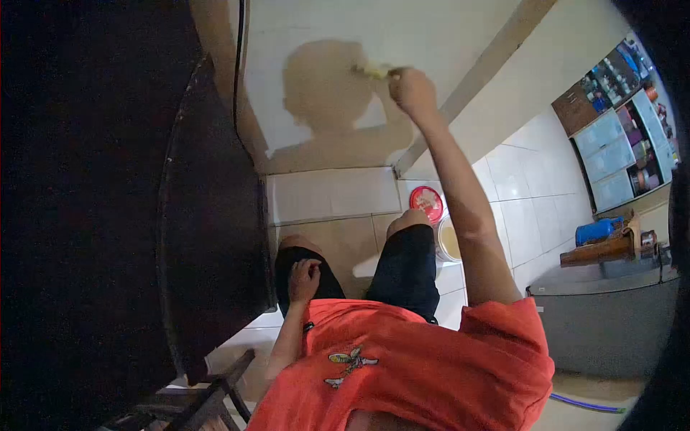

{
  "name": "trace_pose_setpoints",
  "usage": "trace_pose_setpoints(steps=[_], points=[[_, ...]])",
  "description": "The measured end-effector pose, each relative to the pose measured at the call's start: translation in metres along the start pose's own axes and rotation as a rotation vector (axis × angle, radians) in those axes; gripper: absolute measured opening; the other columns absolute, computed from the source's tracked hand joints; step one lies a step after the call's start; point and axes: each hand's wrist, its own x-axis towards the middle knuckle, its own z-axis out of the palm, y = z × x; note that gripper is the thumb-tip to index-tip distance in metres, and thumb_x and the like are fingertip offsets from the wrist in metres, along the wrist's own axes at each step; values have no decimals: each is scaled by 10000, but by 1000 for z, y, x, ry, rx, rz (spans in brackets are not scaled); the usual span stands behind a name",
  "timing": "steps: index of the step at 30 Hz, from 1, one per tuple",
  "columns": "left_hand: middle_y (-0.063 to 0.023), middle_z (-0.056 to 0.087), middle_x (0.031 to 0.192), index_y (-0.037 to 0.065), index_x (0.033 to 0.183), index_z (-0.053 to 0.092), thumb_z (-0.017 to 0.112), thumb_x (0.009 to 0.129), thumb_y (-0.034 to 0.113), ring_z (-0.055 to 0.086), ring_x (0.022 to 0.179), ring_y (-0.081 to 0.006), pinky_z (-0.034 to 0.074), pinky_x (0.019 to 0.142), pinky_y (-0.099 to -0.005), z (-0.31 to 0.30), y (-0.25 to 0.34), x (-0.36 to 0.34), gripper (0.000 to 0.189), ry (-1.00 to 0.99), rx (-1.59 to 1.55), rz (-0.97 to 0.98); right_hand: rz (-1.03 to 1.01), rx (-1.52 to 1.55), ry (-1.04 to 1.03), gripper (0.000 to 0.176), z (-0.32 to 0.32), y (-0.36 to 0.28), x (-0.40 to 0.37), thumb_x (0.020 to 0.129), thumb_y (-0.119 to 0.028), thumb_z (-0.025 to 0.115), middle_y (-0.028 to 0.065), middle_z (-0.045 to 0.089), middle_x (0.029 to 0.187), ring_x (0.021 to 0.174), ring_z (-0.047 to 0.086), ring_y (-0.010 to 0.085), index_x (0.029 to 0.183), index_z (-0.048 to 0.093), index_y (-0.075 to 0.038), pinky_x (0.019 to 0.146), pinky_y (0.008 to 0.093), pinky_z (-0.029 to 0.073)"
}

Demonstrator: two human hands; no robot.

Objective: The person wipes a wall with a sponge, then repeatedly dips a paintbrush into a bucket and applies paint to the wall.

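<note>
My right hand is raised at the wall, closed round the handle of a paintbrush whose head lies against or very near the pale surface. A shadow of my head and arm falls on the wall around it. My left hand rests on my thigh, its fingers curled; whether it holds anything cannot be made out. Beside my right knee stands an open bucket with pale yellowish contents, partly hidden by my forearm. A red lid lies near the bucket.
A large dark panel fills the left side. At the right are a grey cabinet or appliance, a blue object and shelves with many items. Dark wooden furniture stands at the lower left. The floor is tiled.
</note>
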Motion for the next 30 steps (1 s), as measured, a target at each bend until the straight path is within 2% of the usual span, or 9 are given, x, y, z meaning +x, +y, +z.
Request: trace_pose_setpoints(steps=[3, 5, 8, 11, 14, 18, 20, 24, 30], points=[[-87, 595, 876, 90, 884, 603, 573, 787, 124, 548, 834, -289, 438, 758, -387, 2, 0, 1, 108, 44, -27, 49, 40, -47, 48, 191, -64, -29, 10, 741, -137, 544, 169, 645, 809, 777, 627, 350, 870, 680, -100, 682, 436, 500], [-87, 596, 877, 90, 885, 604, 571, 789, 128, 548, 837, -288, 438, 759, -389, 2, -1, 1, 109, 19, -42, 19, -79, 57, 260, 198, -82, -31, 13, 751, -158, 553, 180, 640, 786, 767, 627, 346, 893, 682, -111, 675, 435, 502], [-89, 598, 885, 91, 891, 609, 565, 794, 136, 547, 846, -288, 437, 767, -391, 1, 4, 1, 116, 2, -46, -16, -75, 15, 368, 305, -86, -42, 9, 780, -184, 575, 193, 632, 834, 739, 620, 349, 1077, 631, -144, 678, 418, 494], [-88, 600, 894, 91, 901, 613, 559, 799, 143, 546, 855, -289, 438, 773, -388, 0, 2, 0, 127, 8, -28, -2, -148, 34, 487, 288, -38, -43, -1, 802, -122, 534, 192, 578, 841, 651, 594, 365, 1083, 594, -123, 600, 446, 494], [-84, 601, 898, 91, 905, 614, 558, 799, 144, 545, 856, -287, 439, 773, -385, -3, 3, 0, 131, -3, -5, -14, -84, 26, 376, 351, 45, -38, -31, 853, -77, 484, 207, 541, 810, 601, 558, 376, 1197, 477, -145, 509, 457, 467], [-83, 602, 895, 95, 902, 612, 563, 793, 145, 542, 838, -294, 437, 764, -393, -4, -1, -2, 129, 11, 3, 11, -29, 52, 201, 460, 149, -18, -95, 824, -11, 468, 237, 515, 860, 725, 556, 386, 1269, 425, -116, 583, 491, 458], [-87, 601, 892, 97, 901, 612, 565, 792, 146, 544, 843, -299, 436, 770, -396, -6, -2, -3, 128, -6, -15, 0, 73, -5, -44, 590, 165, -20, -127, 777, 15, 489, 284, 501, 1003, 742, 575, 381, 1340, 354, -99, 604, 450, 489], [-97, 599, 882, 92, 900, 609, 569, 788, 146, 548, 854, -310, 432, 784, -404, -15, 5, 1, 131, -83, -12, -87, 2, 21, 70, 617, 221, -6, -158, 775, 21, 489, 310, 492, 1036, 787, 581, 393, 1357, 324, -99, 636, 450, 496], [-102, 599, 887, 87, 901, 607, 572, 784, 138, 549, 866, -309, 432, 782, -409, -23, 10, 1, 133, -57, -67, -71, 271, 131, -332, 590, 231, -12, -177, 780, 27, 481, 338, 459, 1124, 822, 588, 405, 1341, 346, -96, 666, 453, 504]])
